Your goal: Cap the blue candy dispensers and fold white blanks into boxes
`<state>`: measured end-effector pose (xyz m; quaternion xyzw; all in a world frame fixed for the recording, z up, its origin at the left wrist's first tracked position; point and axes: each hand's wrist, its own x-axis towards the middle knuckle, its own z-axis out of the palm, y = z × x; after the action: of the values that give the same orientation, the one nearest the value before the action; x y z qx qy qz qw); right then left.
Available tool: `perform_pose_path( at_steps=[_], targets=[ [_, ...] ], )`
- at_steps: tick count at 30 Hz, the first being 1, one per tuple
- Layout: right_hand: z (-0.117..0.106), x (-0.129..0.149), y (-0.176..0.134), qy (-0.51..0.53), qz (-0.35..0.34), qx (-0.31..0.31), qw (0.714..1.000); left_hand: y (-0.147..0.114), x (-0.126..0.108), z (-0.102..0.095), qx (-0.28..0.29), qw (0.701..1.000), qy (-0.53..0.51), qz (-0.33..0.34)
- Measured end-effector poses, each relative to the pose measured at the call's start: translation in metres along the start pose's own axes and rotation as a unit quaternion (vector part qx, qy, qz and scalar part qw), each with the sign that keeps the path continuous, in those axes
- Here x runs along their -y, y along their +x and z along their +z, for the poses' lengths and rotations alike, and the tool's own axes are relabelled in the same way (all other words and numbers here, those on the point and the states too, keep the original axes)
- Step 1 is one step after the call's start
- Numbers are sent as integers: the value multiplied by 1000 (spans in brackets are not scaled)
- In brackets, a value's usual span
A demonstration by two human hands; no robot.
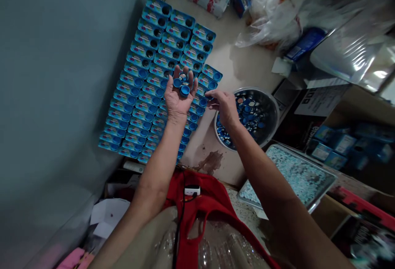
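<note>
My left hand (pixel 179 100) is palm up over the rows of blue tins, its fingers curled up around several small round blue caps (pixel 184 91) lying in it. One of these pieces shows a shiny, silvery face. My right hand (pixel 224 103) is at the right edge of the rows, with its fingertips at the round end of a tin and a dark blue cap edge showing beneath them. Tins (pixel 121 104) in the nearer rows have blue caps in their round openings. Farther tins (pixel 151 40) show dark round holes.
A metal bowl (pixel 274 114) full of loose caps stands beside my right hand. Closer to me is a clear tray (pixel 331 178) of pale turquoise pieces. An open carton (pixel 348 114) with blue packs is at right. Plastic bags (pixel 271 10) lie at the back; a wall (pixel 61 75) borders the left.
</note>
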<state>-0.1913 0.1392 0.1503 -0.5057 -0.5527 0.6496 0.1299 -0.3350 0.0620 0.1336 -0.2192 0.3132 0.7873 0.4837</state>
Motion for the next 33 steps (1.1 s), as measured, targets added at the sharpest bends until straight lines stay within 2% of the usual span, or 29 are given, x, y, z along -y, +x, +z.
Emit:
perform_pose_path(
  at_steps=[2, 5, 9, 12, 15, 20, 23, 26, 30, 33],
  targets=[
    [-13, -6, 7, -13, -1, -8, 1000, 2, -9, 0, -9, 1000, 1, -9],
    [-24, -12, 22, -127, -67, -45, 989, 4, -17, 4, -12, 1000, 3, -27],
    [-13, -11, 36, -342, -139, -70, 927, 3, -17, 12, -15, 999, 16, -45],
    [-1, -11, 39, -447, -161, -63, 878, 3, -14, 16, -10, 998, 23, -51],
    [2, -14, 47, -486, -165, -57, 856, 5, -14, 15, -2, 998, 20, -58],
    [-10, -14, 77, -502, -150, -39, 851, 12, -17, 9, 40, 997, 8, -61],
    [-10, -3, 76, -518, -153, -30, 841, 12, -18, 7, 32, 998, 8, -53],
    [0, 6, 53, -487, -188, -35, 852, 11, -18, 6, 16, 998, 24, -47],
    [28, 2, 26, -324, -220, -56, 919, 10, -16, 4, 21, 999, 23, -41],
    [49, -6, 22, -227, -215, -59, 948, 9, -10, 3, 16, 999, 17, -24]
  ],
)
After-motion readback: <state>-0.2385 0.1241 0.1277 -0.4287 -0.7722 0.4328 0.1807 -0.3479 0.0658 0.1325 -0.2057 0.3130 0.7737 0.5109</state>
